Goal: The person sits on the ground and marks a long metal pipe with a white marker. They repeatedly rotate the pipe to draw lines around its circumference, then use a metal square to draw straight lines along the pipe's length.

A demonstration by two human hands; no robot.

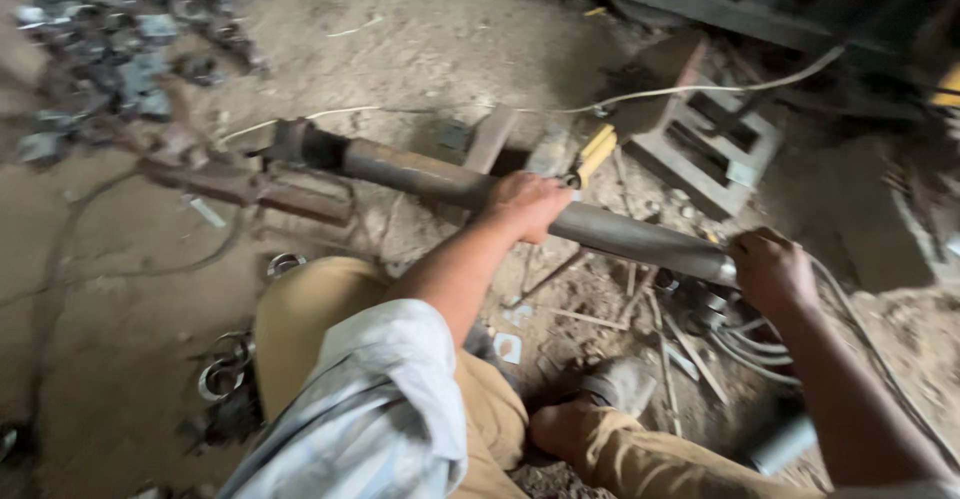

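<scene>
A long rusty steel pipe (420, 173) lies slanted across the dirt floor, its left end resting on rusty metal bars (250, 187). My left hand (527, 204) grips the pipe near its middle, and a yellow-handled tool (592, 152) sticks up just behind the fingers. My right hand (770, 271) is closed around the pipe's right end. Below, my bent knee in tan trousers (310, 309) and my foot (560, 429) rest on the ground.
Metal rings (222, 377) lie on the ground at the left. A heap of grey scrap pieces (110, 49) fills the top left. A grey slotted block (705, 139) stands behind the pipe. A white cable (700, 89) and thin rods (690, 344) run near it.
</scene>
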